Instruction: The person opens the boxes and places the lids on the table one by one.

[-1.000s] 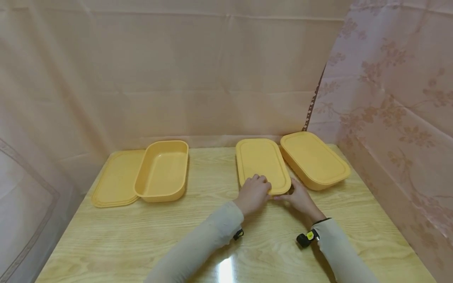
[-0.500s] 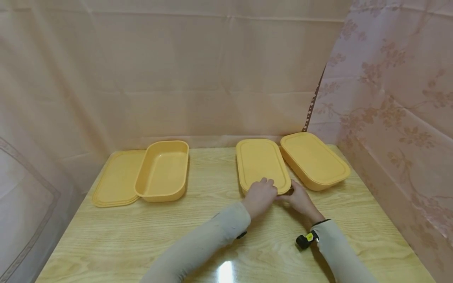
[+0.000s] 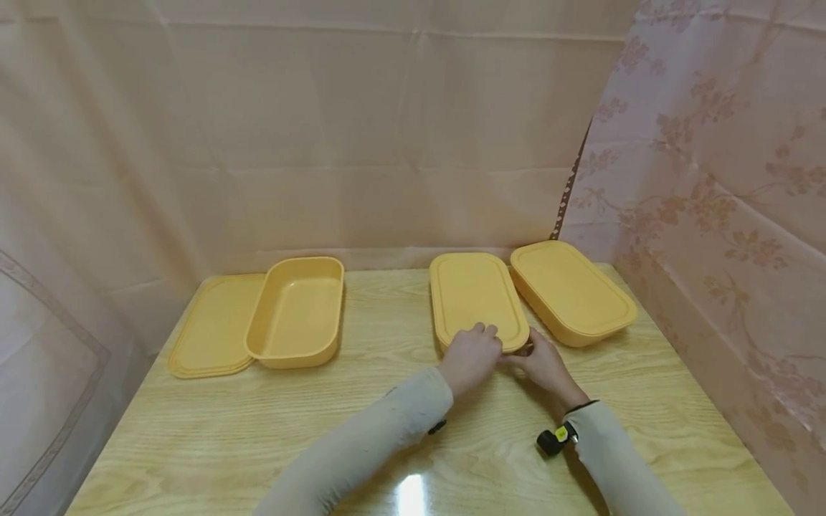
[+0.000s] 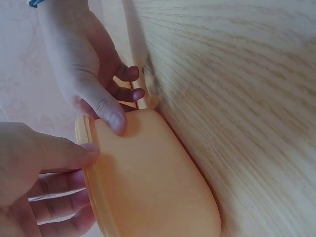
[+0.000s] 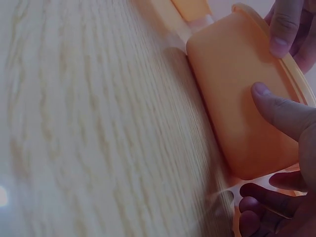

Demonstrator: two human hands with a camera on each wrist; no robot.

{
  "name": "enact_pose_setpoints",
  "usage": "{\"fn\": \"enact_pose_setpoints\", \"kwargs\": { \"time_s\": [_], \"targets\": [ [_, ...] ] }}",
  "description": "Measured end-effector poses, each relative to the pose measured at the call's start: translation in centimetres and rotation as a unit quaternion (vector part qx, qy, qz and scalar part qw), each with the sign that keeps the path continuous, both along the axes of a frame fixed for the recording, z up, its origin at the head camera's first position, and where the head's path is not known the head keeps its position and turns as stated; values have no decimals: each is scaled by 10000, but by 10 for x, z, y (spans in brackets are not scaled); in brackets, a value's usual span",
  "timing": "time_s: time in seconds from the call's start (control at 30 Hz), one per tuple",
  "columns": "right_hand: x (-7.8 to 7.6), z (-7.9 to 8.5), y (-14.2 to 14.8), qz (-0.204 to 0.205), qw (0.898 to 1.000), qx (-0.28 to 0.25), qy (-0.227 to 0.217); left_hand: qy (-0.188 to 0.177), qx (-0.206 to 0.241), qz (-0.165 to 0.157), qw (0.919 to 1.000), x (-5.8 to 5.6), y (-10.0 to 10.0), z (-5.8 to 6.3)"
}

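A yellow plastic food box [image 4: 153,177] with a matching lid [image 3: 474,287] on top stands right of the table's middle. My left hand [image 3: 470,358] pinches the lid's front edge. In the left wrist view its thumb presses the rim and its fingers lie over the top. At the front right corner my right hand [image 3: 545,365] holds the box. The right wrist view has the right thumb flat against the front wall, with the other fingers curled towards the right side.
Right of this box stands another lidded yellow box [image 3: 574,290], set at an angle. A lidless yellow box [image 3: 293,360] is at the left, overlapping a flat yellow lid [image 3: 216,322]. Cloth curtains [image 3: 361,143] hang behind and beside the wooden table [image 3: 219,444].
My left hand has slid a little to the right along the lid's front edge, then stayed almost still. The right hand and the boxes have barely moved.
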State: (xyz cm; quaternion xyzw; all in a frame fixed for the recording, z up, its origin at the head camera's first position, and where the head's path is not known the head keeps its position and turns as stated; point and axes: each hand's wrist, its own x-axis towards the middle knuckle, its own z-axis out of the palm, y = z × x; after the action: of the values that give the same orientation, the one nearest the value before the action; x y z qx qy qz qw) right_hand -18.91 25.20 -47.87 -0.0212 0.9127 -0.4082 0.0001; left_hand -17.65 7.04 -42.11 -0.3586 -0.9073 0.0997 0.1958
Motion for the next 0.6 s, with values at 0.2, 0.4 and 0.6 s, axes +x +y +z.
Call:
{"fn": "enact_pose_setpoints", "kwargs": {
  "time_s": [0.2,0.4,0.6],
  "targets": [
    [0,-1,0,36,10000,18,5,24,17,-6,10000,-1,-3,4],
    [1,0,-1,-9,9999,-78,-66,-41,47,32,10000,-1,-6,10],
    [2,2,-2,-66,9999,-25,-132,211,35,47,9998,2,-10,10]
  ]
}}
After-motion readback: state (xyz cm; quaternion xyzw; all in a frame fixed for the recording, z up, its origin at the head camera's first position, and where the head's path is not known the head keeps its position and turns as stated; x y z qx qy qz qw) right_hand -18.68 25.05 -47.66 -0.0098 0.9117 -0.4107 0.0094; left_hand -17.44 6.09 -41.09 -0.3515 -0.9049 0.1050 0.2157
